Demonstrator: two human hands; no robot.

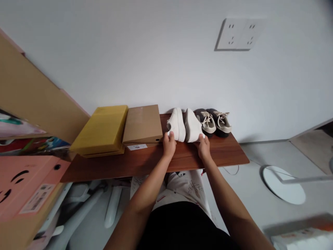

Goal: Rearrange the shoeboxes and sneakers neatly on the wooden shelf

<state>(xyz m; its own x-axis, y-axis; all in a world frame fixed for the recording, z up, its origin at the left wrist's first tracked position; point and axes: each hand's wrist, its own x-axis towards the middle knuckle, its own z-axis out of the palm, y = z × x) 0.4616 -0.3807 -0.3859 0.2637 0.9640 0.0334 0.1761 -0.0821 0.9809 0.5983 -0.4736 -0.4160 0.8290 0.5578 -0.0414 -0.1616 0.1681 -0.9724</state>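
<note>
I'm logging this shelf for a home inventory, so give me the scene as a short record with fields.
left hand: holding a white sneaker
right hand: holding a second white sneaker
beside them: dark grey sneakers with cream laces
also on shelf: kraft cardboard box, yellow box
surface: reddish-brown wooden board
wall: white socket panel

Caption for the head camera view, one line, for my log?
Left hand and right hand hold white sneakers on a wooden shelf beside dark laced shoes.
</note>
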